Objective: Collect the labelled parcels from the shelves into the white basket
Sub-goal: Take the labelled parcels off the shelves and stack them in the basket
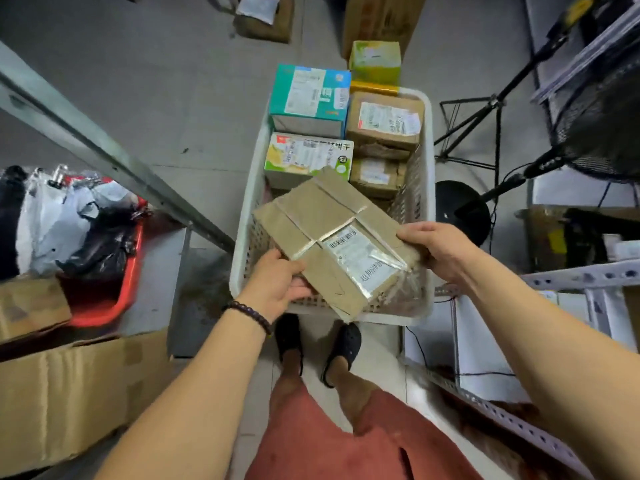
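I hold a flat brown taped parcel [329, 233] with a white label over the near end of the white basket [427, 161]. My left hand [277, 282] grips its near left edge, and my right hand [436, 247] grips its right corner. Inside the basket stand a teal box [308, 98], a green and white box [308, 157], a brown labelled box [384, 119], a smaller brown box [375, 176] and a yellow-green box [375, 62] at the far end.
The basket sits on a grey floor between shelves. A metal shelf rail [104, 147] runs on the left, above a red tub [114, 289] with bags and an open carton [76, 393]. A white shelf frame [581, 275], a black stand [485, 109] and a fan are on the right.
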